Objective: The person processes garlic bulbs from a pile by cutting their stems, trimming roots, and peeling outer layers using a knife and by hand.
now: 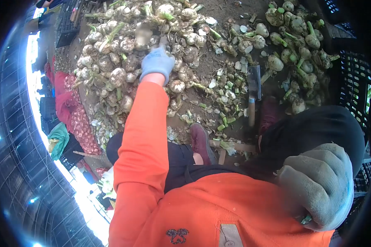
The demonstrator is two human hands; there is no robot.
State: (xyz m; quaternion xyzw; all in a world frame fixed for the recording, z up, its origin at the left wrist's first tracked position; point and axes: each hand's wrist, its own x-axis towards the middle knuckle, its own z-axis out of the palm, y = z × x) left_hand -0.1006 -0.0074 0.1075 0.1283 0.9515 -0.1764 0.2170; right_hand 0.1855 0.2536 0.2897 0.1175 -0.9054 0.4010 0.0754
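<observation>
My left hand (158,64), in a pale blue glove with darker, soiled fingertips, reaches into a big heap of garlic bulbs (118,77) with cut green stems and muddy roots. At least one finger is stretched out, and its tip touches or nears the bulbs; part of the fingers is hard to make out. My right hand (317,181), in a dirty grey glove, is raised near my right thigh with its fingers curled closed. A small green bit shows at its lower edge, but whatever is inside is hidden. A cleaver (254,84) with a wooden handle lies on the soil.
More garlic with stems (299,57) lies in a second pile at the right, beside a black plastic crate (354,78). Stem cuttings and peel (224,92) litter the ground. Filled red net sacks (80,123) stand at the left. My shoe (202,142) is close to the heap.
</observation>
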